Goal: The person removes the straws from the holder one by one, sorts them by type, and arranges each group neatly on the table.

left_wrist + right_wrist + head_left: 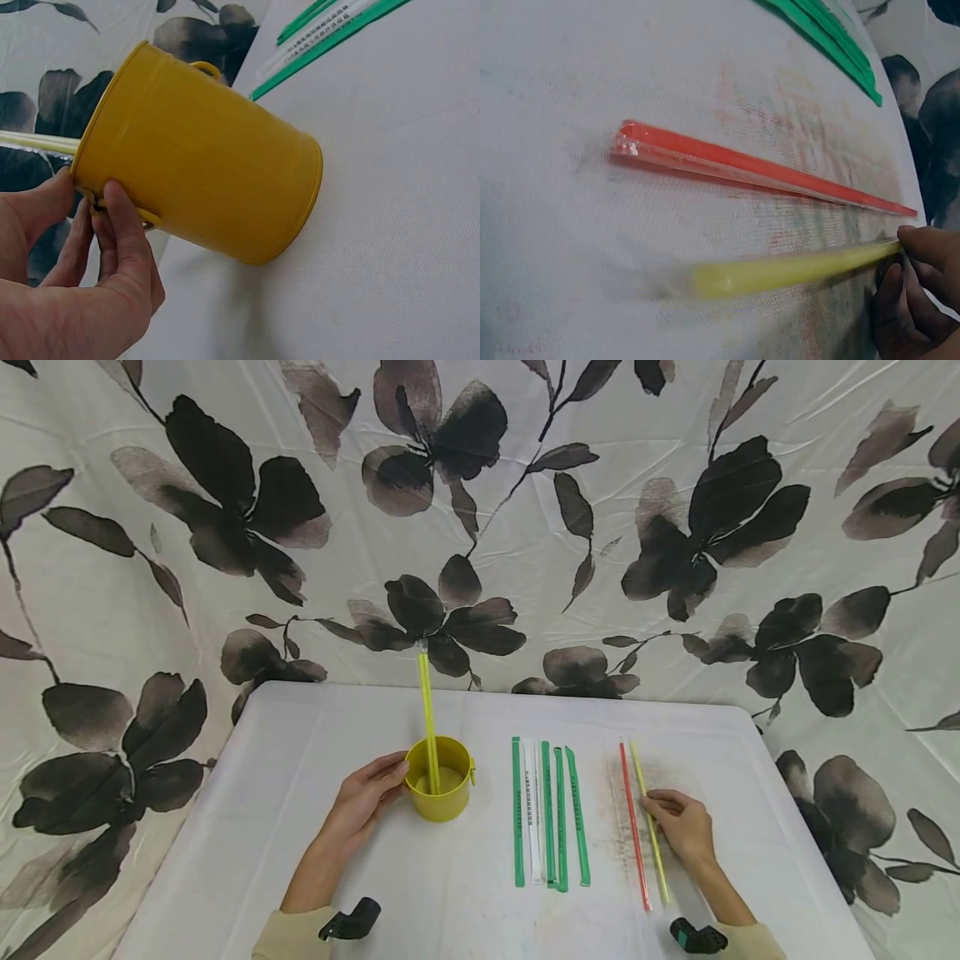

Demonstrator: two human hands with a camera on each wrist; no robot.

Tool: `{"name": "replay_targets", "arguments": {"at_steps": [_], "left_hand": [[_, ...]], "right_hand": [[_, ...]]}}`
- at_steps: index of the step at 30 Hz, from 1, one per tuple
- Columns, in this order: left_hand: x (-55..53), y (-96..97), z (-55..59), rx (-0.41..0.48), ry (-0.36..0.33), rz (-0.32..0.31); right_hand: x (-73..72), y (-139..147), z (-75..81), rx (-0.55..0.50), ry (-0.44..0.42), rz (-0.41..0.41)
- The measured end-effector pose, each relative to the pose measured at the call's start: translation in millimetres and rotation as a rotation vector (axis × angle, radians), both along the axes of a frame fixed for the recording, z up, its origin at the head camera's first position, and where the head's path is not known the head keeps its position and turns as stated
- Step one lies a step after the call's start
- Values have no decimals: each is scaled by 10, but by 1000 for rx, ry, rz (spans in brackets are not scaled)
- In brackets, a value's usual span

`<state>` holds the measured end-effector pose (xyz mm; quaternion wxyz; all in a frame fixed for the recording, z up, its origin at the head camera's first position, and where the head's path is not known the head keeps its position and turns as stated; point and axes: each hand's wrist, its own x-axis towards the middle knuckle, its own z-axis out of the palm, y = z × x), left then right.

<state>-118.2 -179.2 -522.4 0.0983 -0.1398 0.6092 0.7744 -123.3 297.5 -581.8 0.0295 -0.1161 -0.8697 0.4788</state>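
Observation:
My left hand (369, 797) pinches the rim of a yellow metal bucket (202, 161) beside its small side loop, thumb at the rim and fingers outside. Yellow straws (428, 718) in clear wrap lean upright inside the bucket, poking well above its rim. Whether the bucket's base touches the table cannot be told. Over on the right, my right hand (681, 828) pinches a single yellow straw (795, 271) in a clear wrapper between thumb and fingers. A red wrapped straw (757, 169) lies just left of it, apart from the fingers.
Between the hands, several green paper-wrapped straws (547, 810) and white paper-wrapped ones (534, 827) lie side by side on the white table (465, 902). Faint coloured stains mark the cloth near the red straw. A flower-patterned curtain (525, 527) hangs behind the table.

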Motion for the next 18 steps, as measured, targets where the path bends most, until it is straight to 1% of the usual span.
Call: {"name": "replay_targets", "arguments": {"at_steps": [4, 8, 14, 18], "left_hand": [[-4, 1, -4, 5, 0, 1], [-3, 9, -8, 11, 2, 0], [-2, 7, -9, 12, 0, 2], [-2, -2, -15, 17, -1, 5]], "right_hand": [[-9, -37, 7, 40, 21, -1], [-1, -49, 31, 63, 16, -1], [-21, -58, 85, 73, 18, 5], [-61, -85, 157, 74, 32, 17]]}}
